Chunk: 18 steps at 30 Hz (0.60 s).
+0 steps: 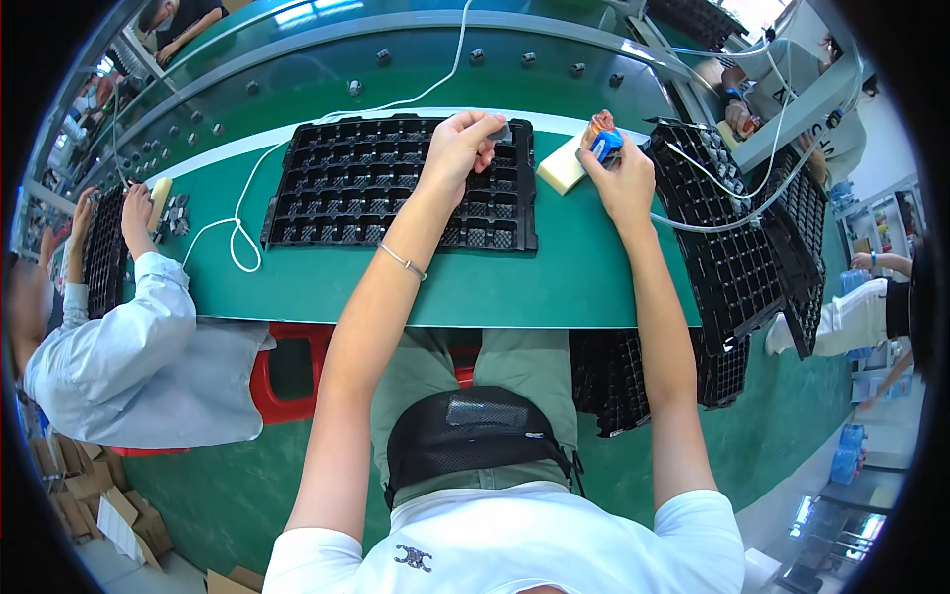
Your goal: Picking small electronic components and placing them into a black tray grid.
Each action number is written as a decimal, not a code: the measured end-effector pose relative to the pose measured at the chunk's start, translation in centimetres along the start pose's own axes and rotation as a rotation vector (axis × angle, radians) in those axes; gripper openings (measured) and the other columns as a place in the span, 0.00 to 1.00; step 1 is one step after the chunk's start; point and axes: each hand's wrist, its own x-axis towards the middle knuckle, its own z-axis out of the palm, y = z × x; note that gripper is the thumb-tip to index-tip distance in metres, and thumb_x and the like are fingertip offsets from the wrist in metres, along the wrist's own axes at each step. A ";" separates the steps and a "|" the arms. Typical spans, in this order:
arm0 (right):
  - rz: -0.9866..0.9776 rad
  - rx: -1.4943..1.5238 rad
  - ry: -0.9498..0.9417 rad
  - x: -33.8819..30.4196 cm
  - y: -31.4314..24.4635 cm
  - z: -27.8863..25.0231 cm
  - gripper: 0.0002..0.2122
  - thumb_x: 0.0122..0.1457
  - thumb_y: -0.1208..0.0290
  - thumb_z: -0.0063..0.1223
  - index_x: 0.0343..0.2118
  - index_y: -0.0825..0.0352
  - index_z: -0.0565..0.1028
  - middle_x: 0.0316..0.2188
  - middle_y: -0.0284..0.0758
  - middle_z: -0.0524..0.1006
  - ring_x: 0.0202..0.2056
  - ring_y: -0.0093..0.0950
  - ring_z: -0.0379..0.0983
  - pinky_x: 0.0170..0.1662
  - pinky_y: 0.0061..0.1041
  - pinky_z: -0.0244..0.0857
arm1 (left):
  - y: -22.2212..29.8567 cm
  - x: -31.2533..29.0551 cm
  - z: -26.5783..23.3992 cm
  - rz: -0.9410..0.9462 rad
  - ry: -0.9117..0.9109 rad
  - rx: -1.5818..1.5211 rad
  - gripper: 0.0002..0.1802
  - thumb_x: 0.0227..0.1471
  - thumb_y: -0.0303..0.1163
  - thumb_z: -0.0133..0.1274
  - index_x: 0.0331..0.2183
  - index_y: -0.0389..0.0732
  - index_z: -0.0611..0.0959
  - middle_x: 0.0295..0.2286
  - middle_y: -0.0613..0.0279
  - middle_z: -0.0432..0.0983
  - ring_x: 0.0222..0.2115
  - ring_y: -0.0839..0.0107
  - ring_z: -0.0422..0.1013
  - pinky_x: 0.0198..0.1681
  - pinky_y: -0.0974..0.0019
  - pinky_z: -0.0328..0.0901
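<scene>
White cord skirts black tray; pale block just right, stacked trays farther right. Left hand pinches grey part over tray's far-right corner; right hand grips blue object right of tray.

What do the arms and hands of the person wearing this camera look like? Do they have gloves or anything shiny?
No gloves: the left hand and right hand are both bare. A thin, silvery bracelet circles the left forearm near the wrist; none shows on the right. Short white sleeves cover just the upper arms.
</scene>
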 end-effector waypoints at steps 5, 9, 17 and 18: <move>0.068 -0.043 0.061 0.5 0.8 -0.1 0.18 0.45 0.59 0.63 0.36 0.67 0.77 0.17 0.33 0.73 0.18 0.24 0.69 0.26 0.23 0.63 | -0.2 0.2 0.2 -0.015 0.005 -0.007 0.09 0.54 0.38 0.57 0.29 0.43 0.78 0.18 0.73 0.68 0.17 0.83 0.63 0.19 0.79 0.55; 0.212 0.335 0.176 1.4 1.8 -2.4 0.15 0.48 0.67 0.62 0.36 0.70 0.76 0.25 0.31 0.77 0.26 0.19 0.72 0.34 0.22 0.66 | -0.2 0.3 0.3 0.000 -0.003 -0.050 0.09 0.52 0.35 0.59 0.28 0.41 0.78 0.16 0.73 0.66 0.15 0.83 0.62 0.17 0.79 0.54; 0.121 0.349 0.397 -1.5 1.3 -15.8 0.12 0.53 0.71 0.63 0.38 0.68 0.75 0.32 0.28 0.75 0.33 0.17 0.71 0.39 0.18 0.66 | -0.5 0.8 -0.4 -0.002 -0.025 -0.037 0.09 0.53 0.37 0.57 0.28 0.43 0.78 0.17 0.72 0.69 0.15 0.82 0.64 0.18 0.79 0.55; 0.163 0.314 0.446 -1.2 2.3 -17.8 0.12 0.53 0.71 0.63 0.38 0.69 0.75 0.32 0.29 0.76 0.33 0.17 0.71 0.38 0.18 0.66 | -0.3 0.6 -0.2 0.000 -0.019 -0.033 0.09 0.54 0.37 0.56 0.27 0.43 0.78 0.17 0.72 0.70 0.16 0.83 0.64 0.18 0.79 0.55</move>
